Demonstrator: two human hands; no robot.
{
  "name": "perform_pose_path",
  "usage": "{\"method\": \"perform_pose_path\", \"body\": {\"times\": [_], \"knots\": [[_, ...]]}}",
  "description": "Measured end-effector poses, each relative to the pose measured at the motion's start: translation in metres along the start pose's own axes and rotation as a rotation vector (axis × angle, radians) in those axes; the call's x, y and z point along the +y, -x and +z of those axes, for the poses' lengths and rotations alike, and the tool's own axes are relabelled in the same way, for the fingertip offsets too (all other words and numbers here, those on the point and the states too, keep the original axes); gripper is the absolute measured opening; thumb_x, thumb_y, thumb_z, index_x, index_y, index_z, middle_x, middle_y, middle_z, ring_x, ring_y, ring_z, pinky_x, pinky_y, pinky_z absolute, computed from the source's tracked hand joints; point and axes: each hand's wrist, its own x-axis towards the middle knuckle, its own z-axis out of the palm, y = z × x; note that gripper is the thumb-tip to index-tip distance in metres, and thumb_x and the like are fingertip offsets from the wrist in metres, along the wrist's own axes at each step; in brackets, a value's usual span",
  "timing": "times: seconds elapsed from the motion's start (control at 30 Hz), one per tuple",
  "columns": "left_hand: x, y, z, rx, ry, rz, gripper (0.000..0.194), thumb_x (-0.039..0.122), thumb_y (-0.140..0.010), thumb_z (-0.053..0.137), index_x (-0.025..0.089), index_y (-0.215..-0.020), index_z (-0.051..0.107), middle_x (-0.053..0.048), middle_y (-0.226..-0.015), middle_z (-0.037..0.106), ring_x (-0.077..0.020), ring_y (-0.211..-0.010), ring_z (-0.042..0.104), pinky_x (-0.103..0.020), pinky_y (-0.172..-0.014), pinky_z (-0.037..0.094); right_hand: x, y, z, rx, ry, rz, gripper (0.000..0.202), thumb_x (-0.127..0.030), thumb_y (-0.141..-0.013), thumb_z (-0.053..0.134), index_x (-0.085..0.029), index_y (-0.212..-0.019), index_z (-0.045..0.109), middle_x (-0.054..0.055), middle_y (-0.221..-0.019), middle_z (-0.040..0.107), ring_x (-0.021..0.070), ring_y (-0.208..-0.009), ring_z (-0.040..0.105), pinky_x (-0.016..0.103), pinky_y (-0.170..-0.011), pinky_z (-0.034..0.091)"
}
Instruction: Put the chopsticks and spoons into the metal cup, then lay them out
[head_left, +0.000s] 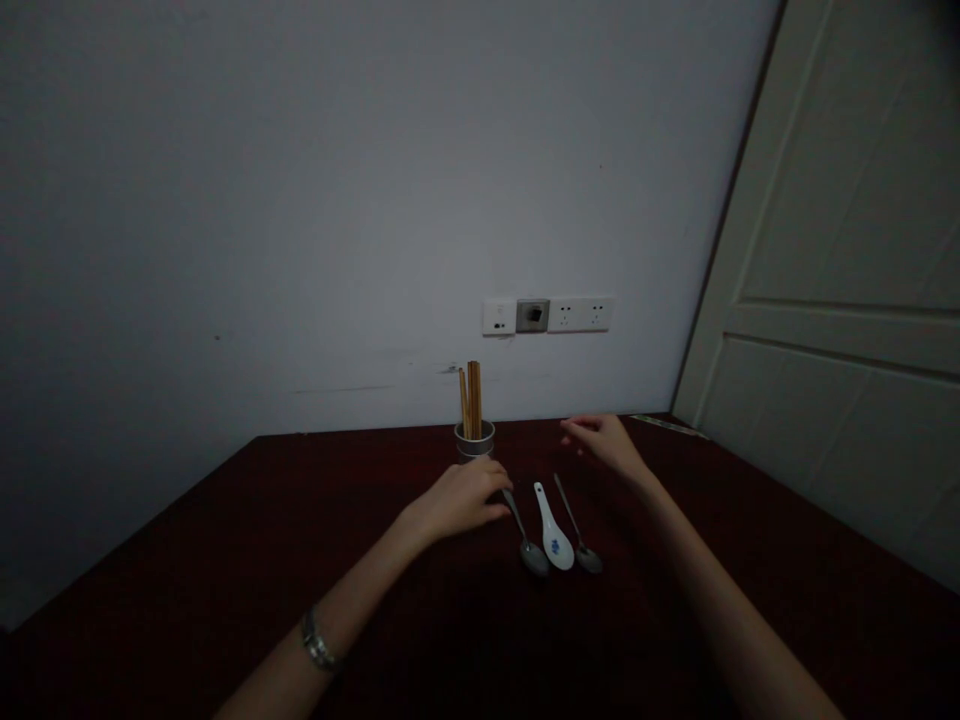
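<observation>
Three spoons lie side by side on the dark red table. On the left is a metal spoon (534,558), in the middle a white ceramic spoon (553,535) with a blue pattern, and on the right a thinner metal spoon (588,558). My left hand (472,495) is at the handle end of the left metal spoon, thumb and curved fingers apart; whether the fingertips touch the handle I cannot tell. Above and right of the thin spoon's handle hovers my right hand (596,438), fingers loosely bent and holding nothing. Behind my left hand stands a metal cup (475,447) with several wooden chopsticks (472,400).
The dark red table (315,510) runs back to a pale wall (337,250). White sockets (580,315) and a grey switch plate (532,315) are on the wall behind the cup. A white panelled door (840,300) borders the right side.
</observation>
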Motion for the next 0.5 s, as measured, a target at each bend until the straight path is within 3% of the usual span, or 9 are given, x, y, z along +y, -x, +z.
{"method": "perform_pose_path", "body": {"times": [0.1, 0.2, 0.5], "knots": [[-0.005, -0.014, 0.032, -0.099, -0.103, 0.029, 0.020, 0.018, -0.077, 0.053, 0.020, -0.096, 0.058, -0.005, -0.099, 0.058, -0.0177, -0.096, 0.051, -0.027, -0.073, 0.044, -0.013, 0.005, 0.000, -0.017, 0.041, -0.032, 0.030, -0.039, -0.072, 0.054, -0.011, -0.076, 0.065, 0.007, -0.062, 0.066, 0.0093, -0.041, 0.050, 0.020, -0.042, 0.039], [-0.015, -0.025, 0.050, -0.153, -0.134, 0.045, 0.020, 0.016, -0.075, 0.053, 0.020, -0.094, 0.059, -0.005, -0.096, 0.058, -0.0183, -0.094, 0.051, -0.027, -0.071, 0.044, -0.024, 0.009, 0.001, -0.048, 0.082, -0.102, 0.028, -0.037, -0.073, 0.053, -0.012, -0.071, 0.064, 0.006, -0.060, 0.066, 0.0099, -0.043, 0.051, 0.020, -0.043, 0.038], [-0.020, -0.032, 0.069, -0.209, -0.096, 0.136, 0.025, 0.012, -0.074, 0.053, 0.022, -0.096, 0.059, -0.002, -0.097, 0.060, -0.0176, -0.093, 0.050, -0.026, -0.073, 0.042, -0.032, 0.012, 0.004, -0.084, 0.189, -0.198, 0.028, -0.035, -0.075, 0.050, -0.013, -0.068, 0.065, 0.005, -0.059, 0.065, 0.0119, -0.049, 0.054, 0.021, -0.047, 0.039]]}}
